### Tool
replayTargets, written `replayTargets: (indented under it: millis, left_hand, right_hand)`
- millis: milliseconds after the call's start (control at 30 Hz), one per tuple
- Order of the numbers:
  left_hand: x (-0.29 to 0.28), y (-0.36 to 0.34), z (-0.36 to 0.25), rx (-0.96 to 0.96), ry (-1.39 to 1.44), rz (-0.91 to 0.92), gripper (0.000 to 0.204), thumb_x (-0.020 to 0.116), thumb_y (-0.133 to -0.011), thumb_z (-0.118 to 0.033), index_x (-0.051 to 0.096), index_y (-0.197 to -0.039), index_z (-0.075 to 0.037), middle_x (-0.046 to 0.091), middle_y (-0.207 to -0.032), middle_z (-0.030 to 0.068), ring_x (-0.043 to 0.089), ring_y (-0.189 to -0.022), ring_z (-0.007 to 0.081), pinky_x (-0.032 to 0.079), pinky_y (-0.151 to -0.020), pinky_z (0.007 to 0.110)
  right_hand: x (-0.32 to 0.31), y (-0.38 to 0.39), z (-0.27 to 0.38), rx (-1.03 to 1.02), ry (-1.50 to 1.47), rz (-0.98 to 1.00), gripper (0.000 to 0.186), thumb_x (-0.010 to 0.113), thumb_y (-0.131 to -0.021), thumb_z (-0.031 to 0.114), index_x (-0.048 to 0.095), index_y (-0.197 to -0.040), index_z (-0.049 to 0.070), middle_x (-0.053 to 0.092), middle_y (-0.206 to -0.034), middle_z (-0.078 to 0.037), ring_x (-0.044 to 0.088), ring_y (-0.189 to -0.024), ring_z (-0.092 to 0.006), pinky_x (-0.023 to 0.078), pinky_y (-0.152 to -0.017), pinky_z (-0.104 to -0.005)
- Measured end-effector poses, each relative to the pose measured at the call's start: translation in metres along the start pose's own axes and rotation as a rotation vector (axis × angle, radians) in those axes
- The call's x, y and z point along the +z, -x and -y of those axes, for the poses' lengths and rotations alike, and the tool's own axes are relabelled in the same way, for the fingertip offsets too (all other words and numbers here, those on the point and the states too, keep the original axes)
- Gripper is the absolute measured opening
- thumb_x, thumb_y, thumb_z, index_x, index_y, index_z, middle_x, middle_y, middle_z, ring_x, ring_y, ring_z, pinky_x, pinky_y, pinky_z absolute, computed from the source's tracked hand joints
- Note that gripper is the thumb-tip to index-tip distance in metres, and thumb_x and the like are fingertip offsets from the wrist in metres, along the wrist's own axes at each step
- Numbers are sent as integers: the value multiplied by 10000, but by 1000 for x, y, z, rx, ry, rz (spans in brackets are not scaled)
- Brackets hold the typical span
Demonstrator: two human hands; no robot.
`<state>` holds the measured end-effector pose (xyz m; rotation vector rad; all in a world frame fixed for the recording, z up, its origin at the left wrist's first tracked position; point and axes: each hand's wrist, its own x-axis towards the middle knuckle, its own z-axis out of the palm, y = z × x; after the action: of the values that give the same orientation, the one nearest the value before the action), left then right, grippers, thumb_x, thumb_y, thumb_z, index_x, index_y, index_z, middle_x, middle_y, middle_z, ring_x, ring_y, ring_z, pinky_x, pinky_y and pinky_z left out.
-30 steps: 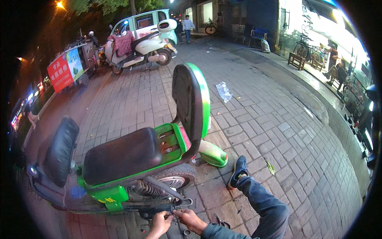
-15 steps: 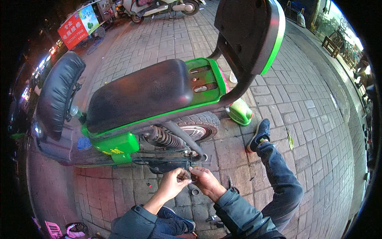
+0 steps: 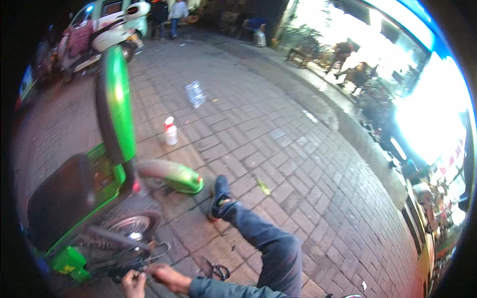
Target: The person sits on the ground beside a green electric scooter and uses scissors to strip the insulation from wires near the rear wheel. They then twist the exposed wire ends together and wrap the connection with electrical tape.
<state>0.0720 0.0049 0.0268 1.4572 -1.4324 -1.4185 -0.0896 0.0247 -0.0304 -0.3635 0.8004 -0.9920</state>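
Observation:
At the lower left, my left hand (image 3: 133, 284) and my right hand (image 3: 168, 276) are close together beside the rear wheel (image 3: 133, 226) of a green electric scooter (image 3: 119, 99). Both have their fingers bent in a pinch. Whatever is between them is too small and blurred to make out. A metal swingarm or frame tube (image 3: 117, 237) runs just above the hands. On the paving right of them lies a dark tool with a looped end (image 3: 218, 271). Behind the wheel, a green fender (image 3: 183, 180) rests on the ground.
My outstretched leg (image 3: 263, 233) lies across the paving on the right. A white spray bottle with a red top (image 3: 170, 133) stands beyond the fender, near a clear plastic bag or wrapper (image 3: 195, 94). A white scooter (image 3: 102, 39) is parked far left. Bright shopfronts line the right.
My view has swung to the right, so the scooter and both hands now appear farther left and lower. The hands stay close together with fingers pinched.

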Motion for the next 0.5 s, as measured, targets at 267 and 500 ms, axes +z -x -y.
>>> replayTargets:
  millis: [267,500]
  left_hand:
    - [6,13,-25,15,-581,-190,165,664,-938,-184,679,-1019,-41,709,-1029,120,666,-893,212,522,-784,347]
    - [9,18,-29,697,-1050,-257,195,645,-884,-92,679,-1075,-118,599,-888,79,649,-685,289,532,-590,392]
  right_hand:
    - [11,-16,-3,37,15,-150,190,641,-951,286,689,-932,104,558,-777,59,406,-651,-60,309,-555,-261]
    - [26,10,21,-43,-114,-95,196,609,-979,262,672,-921,86,522,-714,39,433,-607,-82,349,-536,-270]
